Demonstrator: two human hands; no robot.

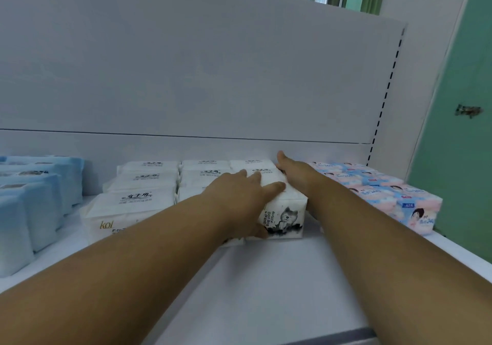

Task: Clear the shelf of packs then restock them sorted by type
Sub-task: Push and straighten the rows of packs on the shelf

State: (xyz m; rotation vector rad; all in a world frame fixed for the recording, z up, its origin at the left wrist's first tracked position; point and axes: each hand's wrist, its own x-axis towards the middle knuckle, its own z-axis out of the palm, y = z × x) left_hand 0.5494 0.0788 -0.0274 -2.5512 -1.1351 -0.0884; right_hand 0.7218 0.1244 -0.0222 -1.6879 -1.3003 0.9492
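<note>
Restocking looked nearly finished: blue plastic packs [40,192], white plastic packs [149,184] and pink plastic packs [378,187] sat grouped on the white shelf [266,278] as the left hand [245,198] and right hand [295,171], fingers straight, pressed the last white dog-printed pack [285,216] into line.

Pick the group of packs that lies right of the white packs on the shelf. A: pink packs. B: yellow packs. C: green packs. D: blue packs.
A: the pink packs lie to the right of the white packs, past the right hand; the blue packs lie on the left.
</note>
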